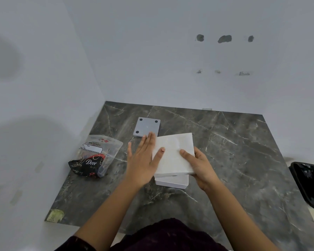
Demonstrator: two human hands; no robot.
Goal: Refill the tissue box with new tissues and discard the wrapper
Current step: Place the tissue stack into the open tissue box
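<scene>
Though ungripped, tissues (174,153) between both hands.

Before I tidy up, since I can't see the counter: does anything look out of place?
The crumpled wrapper lies loose on the counter's left side, not binned; the grey panel lies detached, feet up.

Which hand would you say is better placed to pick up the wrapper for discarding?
Left, probably: it lies flat and free, nearest the wrapper; the right grips the tissues.
</scene>
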